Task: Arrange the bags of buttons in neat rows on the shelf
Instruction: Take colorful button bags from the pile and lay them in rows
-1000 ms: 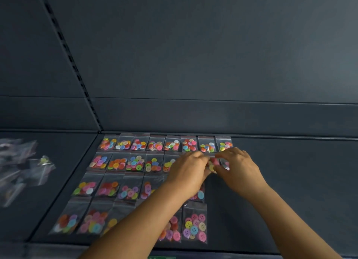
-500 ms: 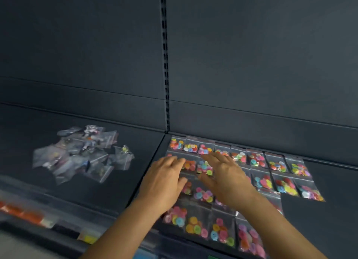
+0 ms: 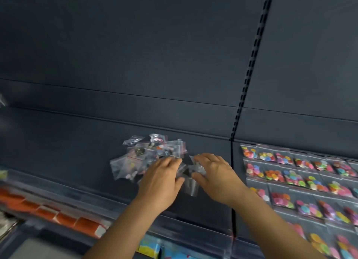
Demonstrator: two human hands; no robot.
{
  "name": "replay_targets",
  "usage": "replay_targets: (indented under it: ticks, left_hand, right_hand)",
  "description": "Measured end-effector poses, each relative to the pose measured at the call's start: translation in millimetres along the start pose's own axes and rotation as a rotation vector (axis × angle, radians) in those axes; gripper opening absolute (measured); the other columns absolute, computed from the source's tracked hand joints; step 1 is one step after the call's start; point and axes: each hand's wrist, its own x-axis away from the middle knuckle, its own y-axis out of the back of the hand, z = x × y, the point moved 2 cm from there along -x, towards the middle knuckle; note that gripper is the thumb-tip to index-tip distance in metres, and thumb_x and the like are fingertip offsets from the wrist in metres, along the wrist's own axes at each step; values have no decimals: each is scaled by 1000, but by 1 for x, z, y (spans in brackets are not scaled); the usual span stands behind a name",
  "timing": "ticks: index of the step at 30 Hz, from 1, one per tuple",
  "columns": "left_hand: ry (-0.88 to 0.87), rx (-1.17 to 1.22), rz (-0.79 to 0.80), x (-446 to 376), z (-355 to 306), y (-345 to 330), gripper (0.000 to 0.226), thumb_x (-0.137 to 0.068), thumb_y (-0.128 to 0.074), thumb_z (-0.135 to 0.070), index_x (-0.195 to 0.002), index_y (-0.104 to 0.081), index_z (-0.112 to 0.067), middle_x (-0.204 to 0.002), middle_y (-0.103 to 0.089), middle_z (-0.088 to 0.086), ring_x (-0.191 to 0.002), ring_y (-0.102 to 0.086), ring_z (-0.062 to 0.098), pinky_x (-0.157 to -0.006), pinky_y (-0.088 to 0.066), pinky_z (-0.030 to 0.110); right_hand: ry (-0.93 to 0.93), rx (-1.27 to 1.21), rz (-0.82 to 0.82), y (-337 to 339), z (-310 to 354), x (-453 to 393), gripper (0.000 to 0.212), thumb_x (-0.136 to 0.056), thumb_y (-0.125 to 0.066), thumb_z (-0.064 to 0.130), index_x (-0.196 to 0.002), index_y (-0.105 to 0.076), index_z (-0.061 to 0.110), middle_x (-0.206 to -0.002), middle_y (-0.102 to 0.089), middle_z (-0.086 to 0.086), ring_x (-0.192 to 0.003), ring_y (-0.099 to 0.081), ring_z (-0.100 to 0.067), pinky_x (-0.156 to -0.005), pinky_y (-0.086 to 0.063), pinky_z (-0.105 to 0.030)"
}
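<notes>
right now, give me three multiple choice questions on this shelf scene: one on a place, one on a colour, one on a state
1. Where does the loose pile of clear bags lie relative to the neat rows of button bags?
A. to their left
B. to their right
C. on top of them

2. What colour is the shelf?
A. white
B. dark grey
C. red

3. What are both hands doing?
A. hanging idle
B. reaching into the loose pile
C. pressing the back wall

Answers: 1 A, the pile sits left of the slotted upright. 2 B, its bare surface shows it. 3 B, the left hand and right hand meet at the pile's edge.
</notes>
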Motion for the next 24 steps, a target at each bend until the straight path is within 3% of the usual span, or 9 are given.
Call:
replay_targets:
  ticks: [8,14,16,18,20,22,24]
  left_hand:
    - [-4,0,23,-11,59,-4,54,-97,-43,-36,-147,-27,-21,-152,-29,-5,-139,-25,15,-116,-21,31]
    - [-45,-55,85,-30,77,-15,51,-101,-33,-37,-147,-26,-18,-154,-23,-2,-143,-16,16,-115,-14,32]
    - [-50,-79,104,-33,83,-19,50,-101,-30,-38,-146,-29,-17,-153,-27,-3,-142,-19,15,-114,-16,32]
    - [-42,-79,93,-35,91,-21,47,-101,-29,-38,-143,-35,-18,-150,-33,-4,-139,-25,13,-113,-19,32]
    - [-21,-55,61,-38,97,-21,44,-101,-30,-37,-138,-43,-19,-144,-42,-5,-134,-34,13,-112,-23,31]
    - [1,-52,18,-44,98,-19,39,-100,-31,-36,-125,-58,-21,-131,-55,-5,-122,-47,13,-108,-28,29]
    - [18,-64,-43,-52,96,-17,37,-99,-33,-37,-109,-65,-22,-114,-64,-6,-107,-53,14,-101,-33,27]
  right_hand:
    - [-14,-5,39,-28,37,-42,50,-98,-42,31,-146,-30,22,-150,-33,3,-136,-30,-21,-111,-26,-31]
    - [12,51,114,-39,44,-78,55,-99,-35,29,-150,-15,27,-159,-11,5,-145,-10,-20,-117,-14,-38]
    - [32,98,148,-42,38,-86,51,-99,-35,31,-148,-20,27,-157,-19,5,-144,-15,-19,-116,-15,-39]
    - [24,118,131,-40,29,-86,41,-98,-36,32,-138,-40,25,-144,-41,1,-135,-32,-20,-111,-23,-36]
    - [-8,151,81,-33,19,-86,29,-98,-37,32,-111,-58,19,-119,-58,-2,-117,-48,-21,-100,-33,-33]
    - [-37,170,51,-27,11,-87,29,-97,-39,33,-84,-57,14,-95,-60,-5,-98,-54,-24,-84,-38,-31]
    - [-70,104,23,-26,4,-89,32,-96,-43,33,-71,-48,14,-79,-54,-6,-85,-53,-26,-69,-35,-29]
